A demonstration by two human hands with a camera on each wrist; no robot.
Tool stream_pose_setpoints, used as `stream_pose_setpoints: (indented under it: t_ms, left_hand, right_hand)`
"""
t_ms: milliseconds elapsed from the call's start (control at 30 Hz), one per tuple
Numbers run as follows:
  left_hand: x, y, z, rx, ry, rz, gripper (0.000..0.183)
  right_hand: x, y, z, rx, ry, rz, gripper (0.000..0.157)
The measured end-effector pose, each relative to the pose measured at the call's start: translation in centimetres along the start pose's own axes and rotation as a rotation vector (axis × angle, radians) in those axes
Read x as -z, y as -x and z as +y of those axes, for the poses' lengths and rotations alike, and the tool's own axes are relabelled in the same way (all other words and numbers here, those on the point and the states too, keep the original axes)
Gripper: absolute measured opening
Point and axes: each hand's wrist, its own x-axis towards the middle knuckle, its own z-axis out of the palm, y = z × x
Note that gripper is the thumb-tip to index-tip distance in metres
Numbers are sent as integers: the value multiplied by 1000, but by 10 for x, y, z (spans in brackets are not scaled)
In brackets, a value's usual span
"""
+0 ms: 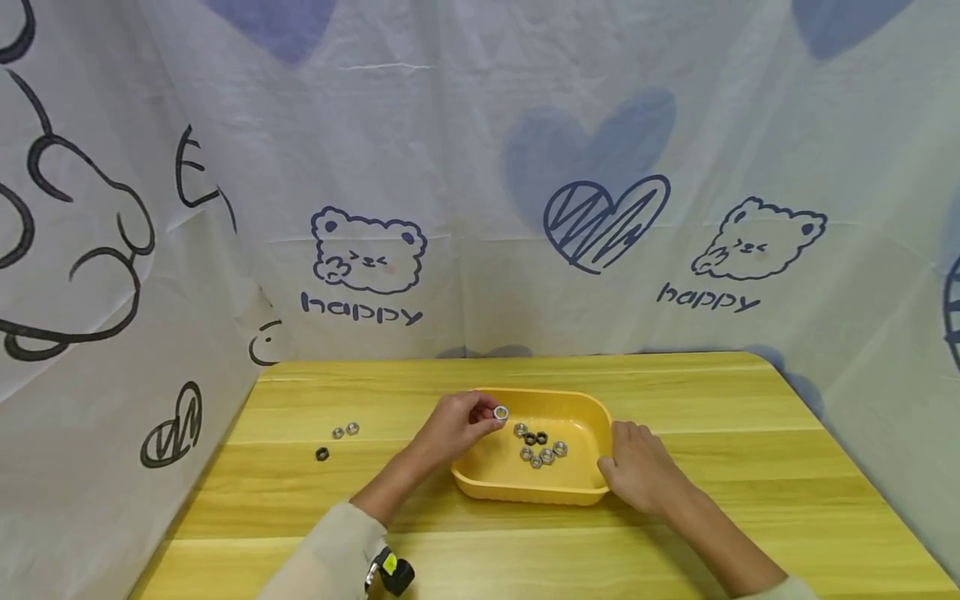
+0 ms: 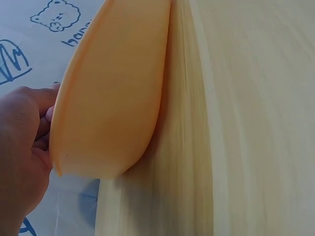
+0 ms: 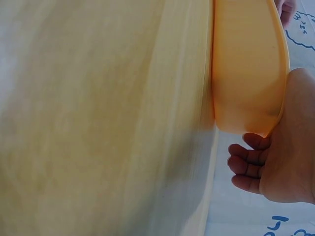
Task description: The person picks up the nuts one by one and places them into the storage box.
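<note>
My left hand (image 1: pixel 459 427) pinches a silver hex nut (image 1: pixel 500 412) between thumb and fingertips, above the left part of a yellow plastic tray (image 1: pixel 525 493). In the tray lie several silver nuts (image 1: pixel 547 456) and two black nuts (image 1: pixel 531 438). At the tray's right end, my right hand (image 1: pixel 642 467) grips the rim, thumb over the edge and fingers along the outer side. From the left wrist, my left hand (image 2: pixel 22 147) shows partly behind the tray wall (image 2: pixel 108 98), which hides the nut. The right wrist view has my curled right fingers (image 3: pixel 248 169) beside the tray's corner.
Two silver nuts (image 1: pixel 346 431) and one black nut (image 1: pixel 322 454) lie on the wood-grain table (image 1: pixel 720 400), left of the tray. A printed white cloth (image 1: pixel 480 167) hangs behind the table and along its sides. A dark device (image 1: pixel 395 573) is strapped to the left wrist.
</note>
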Motion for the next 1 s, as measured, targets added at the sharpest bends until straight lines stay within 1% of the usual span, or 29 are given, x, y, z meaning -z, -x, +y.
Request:
stream_pose_setpoints:
  t_ms: [200,300,467,567,733,867,1000]
  left_hand:
    - [-7,-5,-1,5,-22,-52,17]
    - [-8,-8,3,15,-50,-81,17]
    - [-8,-14,9,4,-101,-140,16]
    - [-9,-18,11,-6,-151,-181,16]
    - [-15,-24,9,-22,-285,-253,17]
    - [-18,-26,8,-25,-331,-302,12]
    - [-21,-25,8,-8,-327,-327,11]
  right_hand:
    - [0,0,0,-3,-2,-1,42]
    - [0,1,-1,-5,0,-5,42]
    - [0,0,0,-7,-2,-5,38]
    - [0,0,0,-8,-4,-3,38]
    - [-1,-1,0,-8,-2,-1,39]
    - [0,-1,0,-11,2,-5,37]
    - [0,-1,1,-11,4,-4,40]
